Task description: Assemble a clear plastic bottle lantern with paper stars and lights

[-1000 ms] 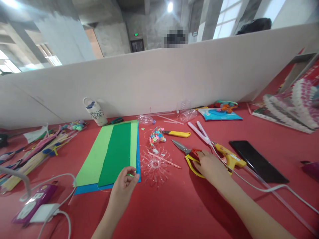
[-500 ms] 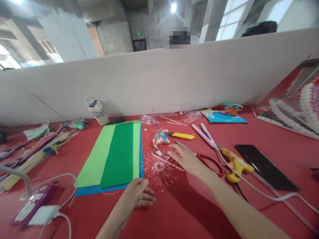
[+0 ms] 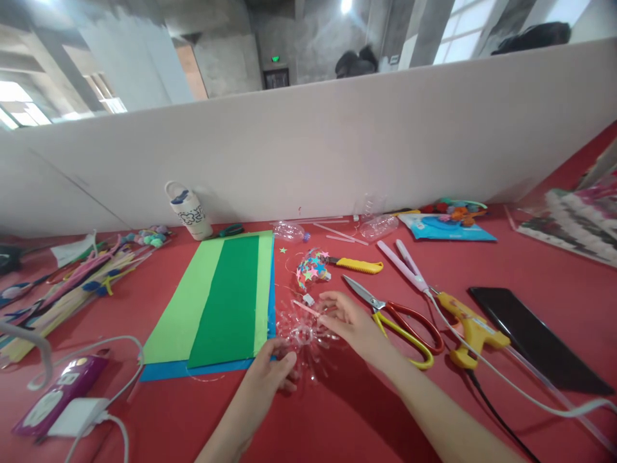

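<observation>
A clear plastic piece [image 3: 304, 334], cut into many strips that fan out like a flower, lies on the red table between my hands. My left hand [image 3: 272, 370] is at its left side, thumb and fingers apart and curved. My right hand [image 3: 349, 325] reaches over its right side, fingers bent and apart, seemingly touching the strips. A thin pale pink stick [image 3: 303, 307] runs under the right fingertips; whether they touch it I cannot tell. Just beyond sit a small white block [image 3: 308, 299] and a bundle of colourful stars [image 3: 312, 267].
Right of my hands lie scissors [image 3: 373, 299], a yellow cutter knife [image 3: 359, 265], a yellow glue gun [image 3: 475, 328] with its cord, and a black phone [image 3: 535, 337]. Coloured sheets [image 3: 226, 302] lie left, a power strip [image 3: 62, 392] further left. A white partition [image 3: 299, 154] stands behind.
Both hands have closed in on the clear plastic piece; my right hand has come down and uncovered more of the scissors. The piece has shifted slightly toward me.
</observation>
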A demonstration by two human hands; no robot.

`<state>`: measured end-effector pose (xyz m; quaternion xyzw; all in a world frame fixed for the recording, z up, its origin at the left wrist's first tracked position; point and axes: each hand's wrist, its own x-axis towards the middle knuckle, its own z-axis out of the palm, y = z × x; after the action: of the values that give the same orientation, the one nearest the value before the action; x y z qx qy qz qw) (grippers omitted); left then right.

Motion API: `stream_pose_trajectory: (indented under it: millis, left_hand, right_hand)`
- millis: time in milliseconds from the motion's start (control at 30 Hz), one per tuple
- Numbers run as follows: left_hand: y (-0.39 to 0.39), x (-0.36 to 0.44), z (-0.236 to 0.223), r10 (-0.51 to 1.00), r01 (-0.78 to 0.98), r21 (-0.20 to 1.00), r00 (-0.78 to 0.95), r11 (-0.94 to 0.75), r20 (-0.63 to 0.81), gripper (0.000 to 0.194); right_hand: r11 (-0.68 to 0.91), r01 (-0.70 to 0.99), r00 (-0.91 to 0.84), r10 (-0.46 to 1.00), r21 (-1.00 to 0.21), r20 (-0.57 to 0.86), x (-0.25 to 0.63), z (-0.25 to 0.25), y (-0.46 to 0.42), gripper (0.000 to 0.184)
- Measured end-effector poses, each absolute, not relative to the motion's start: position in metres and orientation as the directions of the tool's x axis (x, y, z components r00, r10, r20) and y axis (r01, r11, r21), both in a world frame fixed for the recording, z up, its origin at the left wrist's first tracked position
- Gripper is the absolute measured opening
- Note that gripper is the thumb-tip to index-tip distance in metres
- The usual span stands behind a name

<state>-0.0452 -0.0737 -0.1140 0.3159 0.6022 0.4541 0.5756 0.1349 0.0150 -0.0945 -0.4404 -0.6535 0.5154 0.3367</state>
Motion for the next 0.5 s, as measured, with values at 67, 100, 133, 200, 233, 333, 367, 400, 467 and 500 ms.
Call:
stream_pose_trajectory:
  millis: [67,100,133,200,233,333,367,400,467,500]
  left_hand:
    - [-0.075,-0.043,-0.113,0.908,-0.145,0.918,-0.152,0.370,-0.390,0.046]
    - [-0.075,-0.043,-0.112,0.908,-0.148,0.919,-0.160,0.365,-0.387,0.045]
    - [-0.076,-0.042,-0.111,0.907,-0.154,0.919,-0.169,0.362,-0.385,0.044]
    - [-0.075,-0.041,-0.109,0.902,-0.170,0.917,-0.185,0.361,-0.390,0.043]
    - [-0.074,-0.041,-0.109,0.899,-0.180,0.915,-0.192,0.362,-0.394,0.041]
    - [-0.072,-0.040,-0.104,0.895,-0.203,0.914,-0.214,0.351,-0.392,0.036]
    - [-0.072,-0.039,-0.101,0.892,-0.215,0.913,-0.226,0.346,-0.391,0.035]
    - [-0.071,-0.038,-0.098,0.889,-0.231,0.912,-0.240,0.338,-0.391,0.033]
    - [-0.069,-0.037,-0.091,0.883,-0.282,0.907,-0.267,0.312,-0.387,0.030]
    - [-0.068,-0.036,-0.087,0.884,-0.311,0.904,-0.272,0.294,-0.381,0.028]
  right_hand:
    - [0.032,0.200,-0.389,0.920,-0.979,-0.050,0.135,-0.094,0.013,0.035]
    - [0.011,0.193,-0.387,0.920,-0.981,-0.066,0.136,-0.094,0.012,0.037]
    - [-0.005,0.188,-0.382,0.921,-0.982,-0.078,0.136,-0.095,0.012,0.039]
    - [-0.023,0.179,-0.373,0.924,-0.983,-0.090,0.137,-0.099,0.013,0.041]
    - [-0.025,0.171,-0.369,0.925,-0.985,-0.088,0.137,-0.101,0.013,0.041]
    - [-0.011,0.118,-0.370,0.928,-0.993,-0.054,0.136,-0.105,0.015,0.038]
    - [-0.005,0.095,-0.370,0.928,-0.995,-0.040,0.135,-0.104,0.015,0.036]
    - [0.000,0.072,-0.371,0.928,-0.997,-0.027,0.135,-0.103,0.015,0.036]
    - [-0.001,0.027,-0.369,0.929,-1.000,-0.010,0.133,-0.099,0.014,0.036]
    - [-0.005,0.003,-0.369,0.929,-1.000,-0.006,0.133,-0.096,0.013,0.035]
